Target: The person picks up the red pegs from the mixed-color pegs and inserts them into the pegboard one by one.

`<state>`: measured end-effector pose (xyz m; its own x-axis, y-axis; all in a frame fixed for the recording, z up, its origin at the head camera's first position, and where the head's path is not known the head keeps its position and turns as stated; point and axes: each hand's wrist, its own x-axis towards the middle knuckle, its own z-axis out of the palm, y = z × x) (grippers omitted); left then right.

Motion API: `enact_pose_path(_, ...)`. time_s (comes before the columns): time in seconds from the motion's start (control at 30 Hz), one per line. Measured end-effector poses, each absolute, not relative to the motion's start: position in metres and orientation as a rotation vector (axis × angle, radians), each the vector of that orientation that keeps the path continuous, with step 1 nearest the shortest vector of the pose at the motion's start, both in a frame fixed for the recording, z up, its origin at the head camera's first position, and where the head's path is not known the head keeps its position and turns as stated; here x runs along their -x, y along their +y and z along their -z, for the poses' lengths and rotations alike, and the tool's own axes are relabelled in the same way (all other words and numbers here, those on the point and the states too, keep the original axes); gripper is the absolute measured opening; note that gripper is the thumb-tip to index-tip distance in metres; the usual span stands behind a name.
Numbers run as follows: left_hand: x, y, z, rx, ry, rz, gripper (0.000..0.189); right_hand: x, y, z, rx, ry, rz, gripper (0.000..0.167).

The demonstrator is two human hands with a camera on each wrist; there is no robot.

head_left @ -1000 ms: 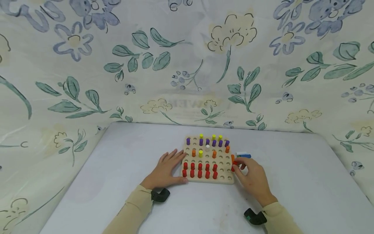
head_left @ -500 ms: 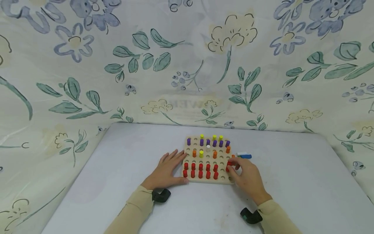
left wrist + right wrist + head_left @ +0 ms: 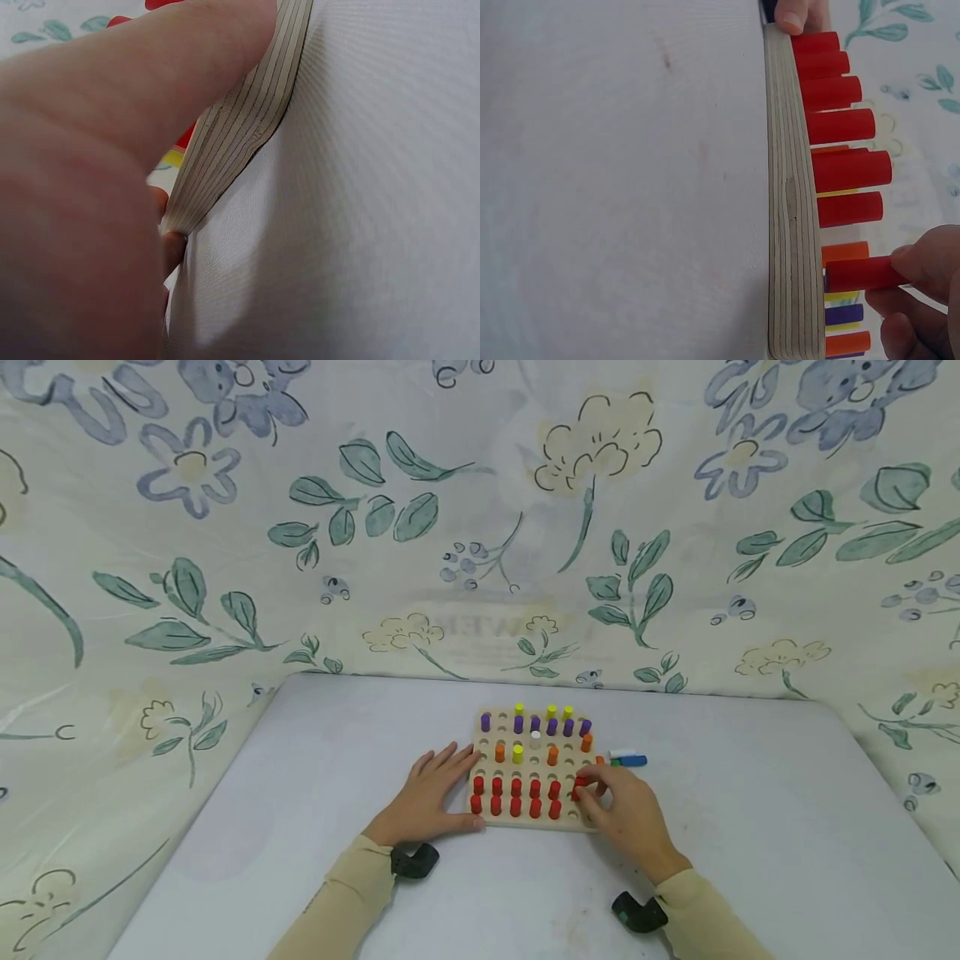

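A wooden pegboard (image 3: pixel 525 823) lies on the table with two front rows of red pegs (image 3: pixel 516 807). Farther back stand purple pegs (image 3: pixel 518 724), several yellow and orange pegs and one white peg (image 3: pixel 535 740). My left hand (image 3: pixel 423 802) rests against the board's left side, fingers spread and straight, thumb at the near corner. Between thumb and fingers, my right hand (image 3: pixel 637 814) pinches a red peg (image 3: pixel 862 274) above the right part of the board. In the right wrist view this peg points at the board's surface; whether its end is in a hole I cannot tell.
Just right of the board lie a loose blue peg (image 3: pixel 633 761), a white peg (image 3: pixel 622 752) and a bit of green and orange beside the right fingers. A flower-patterned cloth (image 3: pixel 480 527) rises behind the white table (image 3: pixel 360 718).
My right hand has carried the red peg leftward from beside the board's right edge to over its right-hand holes. The left hand has stayed in place.
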<state>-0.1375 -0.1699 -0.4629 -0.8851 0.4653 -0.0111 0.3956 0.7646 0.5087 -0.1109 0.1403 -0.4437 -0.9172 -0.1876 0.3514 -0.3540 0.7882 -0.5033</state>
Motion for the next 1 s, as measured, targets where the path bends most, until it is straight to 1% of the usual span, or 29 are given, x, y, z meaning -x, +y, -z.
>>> enact_pose_path(0.6, 0.1375, -0.17, 0.4621, -0.703, 2.821, -0.762, 0.101, 0.1118, 0.1387, 0.444, -0.462, -2.709, -0.875, 0.017)
enact_pose_path(1.0, 0.1374, -0.1704, 0.4628, -0.708, 2.82, -0.76, 0.101, 0.1124, 0.1393, 0.444, -0.444, -2.758, -0.91, 0.016)
